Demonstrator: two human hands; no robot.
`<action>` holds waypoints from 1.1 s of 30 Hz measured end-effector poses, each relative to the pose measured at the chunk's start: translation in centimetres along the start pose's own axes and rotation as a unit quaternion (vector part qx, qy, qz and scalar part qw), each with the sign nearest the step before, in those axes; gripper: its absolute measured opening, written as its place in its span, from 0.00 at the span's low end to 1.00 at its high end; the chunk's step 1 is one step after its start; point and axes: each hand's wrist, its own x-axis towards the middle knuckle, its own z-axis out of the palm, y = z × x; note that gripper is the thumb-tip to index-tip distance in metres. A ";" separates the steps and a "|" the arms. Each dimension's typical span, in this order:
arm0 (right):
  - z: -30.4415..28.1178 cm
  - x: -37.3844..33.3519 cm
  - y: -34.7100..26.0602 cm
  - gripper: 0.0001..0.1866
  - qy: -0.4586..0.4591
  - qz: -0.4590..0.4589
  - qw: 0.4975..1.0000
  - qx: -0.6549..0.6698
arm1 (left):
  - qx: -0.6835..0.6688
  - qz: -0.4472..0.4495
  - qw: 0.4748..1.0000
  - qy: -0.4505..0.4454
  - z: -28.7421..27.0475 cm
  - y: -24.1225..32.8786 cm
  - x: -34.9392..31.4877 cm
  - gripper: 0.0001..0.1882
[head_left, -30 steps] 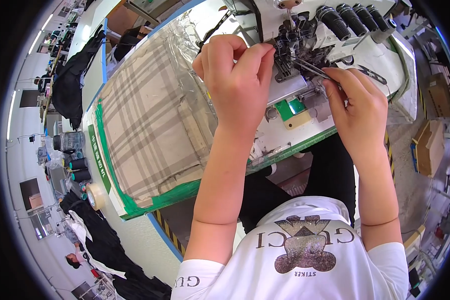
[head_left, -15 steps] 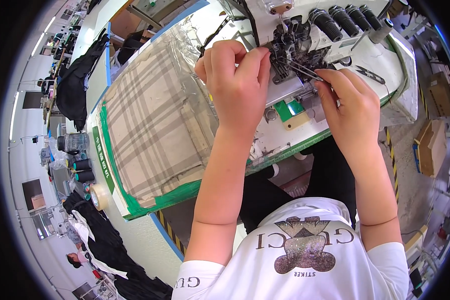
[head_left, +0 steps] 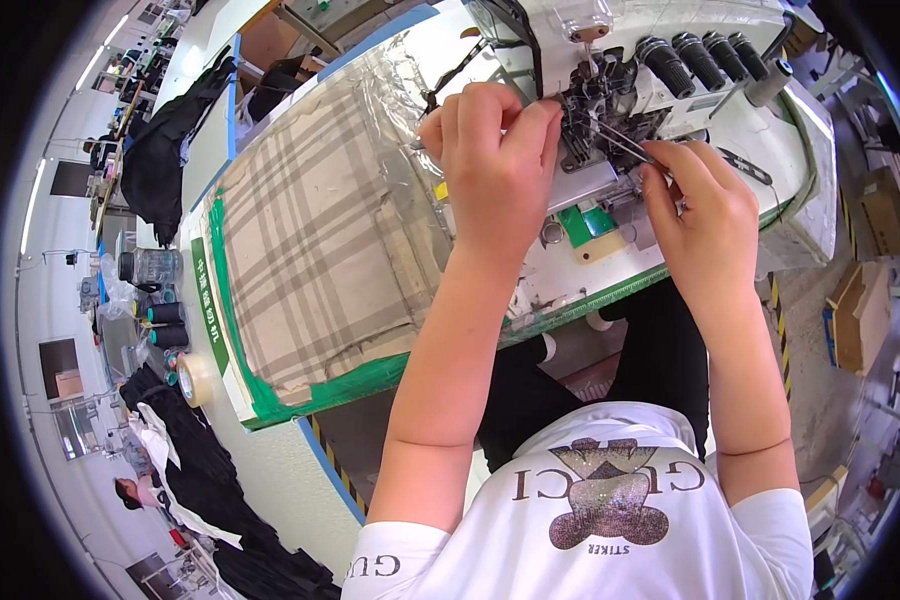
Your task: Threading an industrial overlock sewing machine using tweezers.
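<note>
A white overlock sewing machine (head_left: 630,22) stands at the far side, its dark needle and looper parts (head_left: 598,105) exposed. My right hand (head_left: 708,200) pinches a pair of metal tweezers (head_left: 625,143), whose tips reach left among those parts. Just left of the needle area, my left hand (head_left: 498,165) is closed, thumb and forefinger pressed together at the mechanism. Whatever lies between these fingertips is too small to make out. Dark thread snips (head_left: 745,166) lie on the machine table beyond my right hand.
Checked fabric (head_left: 315,240) under clear plastic covers the table's left part, edged with green tape (head_left: 355,383). Black tension knobs (head_left: 705,62) line the machine's front. Tape roll (head_left: 196,380), thread cones (head_left: 168,325) and dark garments (head_left: 195,470) sit left; a cardboard box (head_left: 858,318) stands right.
The whole view has shifted a little. Both hands keep nearly the same places at the machine, and the tweezers are still among its parts.
</note>
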 end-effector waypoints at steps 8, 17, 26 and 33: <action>-0.2 0.4 -0.3 0.06 -0.010 0.022 1.000 -0.007 | -0.022 -0.004 1.000 0.017 0.3 0.0 -0.1 0.08; -0.6 0.2 -0.6 0.06 -0.012 0.035 0.999 -0.005 | -0.022 -0.009 1.000 -0.002 0.2 -0.3 -0.4 0.06; -0.4 0.6 -0.9 0.05 -0.012 -0.025 0.998 -0.055 | -0.043 -0.013 0.999 0.028 0.2 -0.2 -0.6 0.06; 0.1 1.2 -0.9 0.04 -0.006 -0.059 0.997 -0.055 | -0.049 -0.023 0.997 0.046 0.1 -0.2 -0.6 0.07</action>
